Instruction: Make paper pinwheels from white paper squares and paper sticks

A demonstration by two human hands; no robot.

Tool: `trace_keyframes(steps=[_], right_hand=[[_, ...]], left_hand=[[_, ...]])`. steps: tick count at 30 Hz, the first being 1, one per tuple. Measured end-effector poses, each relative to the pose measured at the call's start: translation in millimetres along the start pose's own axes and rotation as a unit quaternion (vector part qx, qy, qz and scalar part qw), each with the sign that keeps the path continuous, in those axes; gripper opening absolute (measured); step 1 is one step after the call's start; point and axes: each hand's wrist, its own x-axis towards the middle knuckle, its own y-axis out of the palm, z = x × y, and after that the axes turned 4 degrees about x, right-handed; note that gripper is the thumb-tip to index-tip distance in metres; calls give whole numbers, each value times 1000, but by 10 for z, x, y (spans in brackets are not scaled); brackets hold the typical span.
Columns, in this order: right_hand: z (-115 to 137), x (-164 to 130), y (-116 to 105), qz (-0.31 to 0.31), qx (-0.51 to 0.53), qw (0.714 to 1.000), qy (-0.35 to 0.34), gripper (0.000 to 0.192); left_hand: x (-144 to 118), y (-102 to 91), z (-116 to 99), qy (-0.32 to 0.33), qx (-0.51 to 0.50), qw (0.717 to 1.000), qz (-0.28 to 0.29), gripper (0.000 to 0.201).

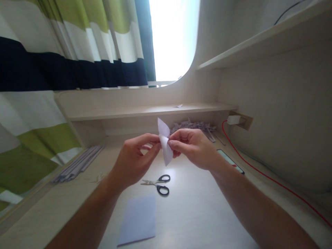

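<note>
Above desk | left hand, right hand pinching paper piece | no writing legible

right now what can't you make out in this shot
- Paper piece, head view: its middle is covered by the fingertips of the left hand and right hand, so any folds there are hidden.
- Phone: partly behind the right wrist; its screen is too small to read.
- Paper scraps at the back: too blurred to count.
- Red cable: runs off the right edge.
- Window: washed out by glare.
</note>
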Motion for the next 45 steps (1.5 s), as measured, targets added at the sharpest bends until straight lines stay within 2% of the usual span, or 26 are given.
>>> trace_keyframes(steps=[5, 9, 12, 16, 21, 28, 33, 36, 42, 45], right_hand=[[-22, 20, -28, 12, 3, 1000, 11, 22], [-134, 14, -8, 5, 26, 999, 45, 21], [-354, -64, 53, -8, 73, 992, 99, 19], [-779, -248, 143, -7, 126, 981, 149, 26], [-1168, -473, 246, 9, 215, 954, 208, 36], [-1188, -581, 327, 29, 286, 929, 231, 40], [-1228, -573, 287, 25, 294, 927, 230, 37], [-1240, -580, 284, 23, 288, 928, 234, 34], [-1186, -592, 306, 20, 271, 932, 241, 33], [-1183, -586, 300, 11, 262, 935, 237, 35]], left_hand=[[13, 49, -16, -7, -1, 1000, 16, 17], [-7, 103, 65, -14, 4, 999, 37, 17], [-97, 173, 177, -30, 28, 996, 75, 19], [-302, 306, 308, -66, 54, 990, 114, 18], [-520, 402, 368, -92, 64, 988, 106, 15], [-657, 367, 344, -104, 74, 989, 79, 14], [-780, 179, 495, -147, 118, 979, 77, 18], [-864, -76, 772, -191, 169, 962, 94, 21], [-1012, -775, 1473, -282, 300, 907, 86, 25], [-1040, -890, 1622, -296, 328, 892, 95, 29]])
